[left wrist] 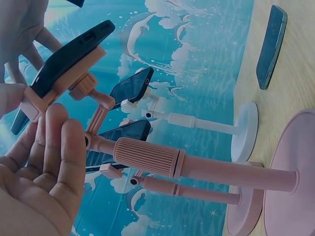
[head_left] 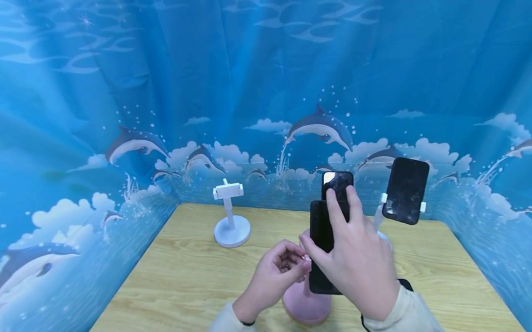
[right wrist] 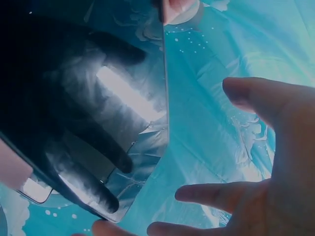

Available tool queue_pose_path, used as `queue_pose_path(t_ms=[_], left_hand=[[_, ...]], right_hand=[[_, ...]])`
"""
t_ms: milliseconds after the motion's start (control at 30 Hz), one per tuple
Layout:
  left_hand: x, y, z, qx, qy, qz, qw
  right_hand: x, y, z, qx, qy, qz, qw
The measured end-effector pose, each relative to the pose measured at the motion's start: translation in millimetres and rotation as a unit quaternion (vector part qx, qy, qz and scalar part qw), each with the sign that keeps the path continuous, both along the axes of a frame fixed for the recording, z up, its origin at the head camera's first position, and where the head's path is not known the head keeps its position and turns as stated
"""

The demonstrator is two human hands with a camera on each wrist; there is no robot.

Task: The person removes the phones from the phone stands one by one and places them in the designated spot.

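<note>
Black, glass-fronted phone (head_left: 319,220) stands upright in the pink plastic clamp (left wrist: 78,69) of a pink stand with ribbed collar and round base (head_left: 306,306), on the pale wood-grain desk (head_left: 167,290). Left hand (head_left: 272,273) curled, thumb and fingertips pinching the clamp's end at the phone's left edge. Right hand (head_left: 362,254) spread in front of the screen, grasping nothing; fingertip contact with the glass, cannot tell.

Step in hand, by my reading: adjusting clamp about phone. Best done by drawing the end straight outward, then easing it in until both side edges sit evenly. Right palm should back the phone lightly, no hard push on the glass. Mind the second black phone (head_left: 338,183) just behind; a stray knuckle could knock it
</note>
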State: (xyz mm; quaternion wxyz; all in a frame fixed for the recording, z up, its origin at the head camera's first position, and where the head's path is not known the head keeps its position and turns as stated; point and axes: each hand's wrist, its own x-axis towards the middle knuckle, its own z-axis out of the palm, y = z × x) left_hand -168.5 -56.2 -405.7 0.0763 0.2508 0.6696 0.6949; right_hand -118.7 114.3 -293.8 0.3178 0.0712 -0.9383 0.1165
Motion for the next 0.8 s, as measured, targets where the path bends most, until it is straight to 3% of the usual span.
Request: queue_pose_path(t_ms=[433, 800], left_hand=[[-2.0, 3, -2.8, 0.011, 0.014, -0.001, 0.9998], [-0.6, 4, -0.5, 0.022, 0.006, 0.001, 0.9997]], right_hand=[[-14.6, -3, -8.5, 0.005, -0.022, -0.005, 1.000], [-21.5, -5, -17.2, 0.009, -0.009, -0.024, 1.000]])
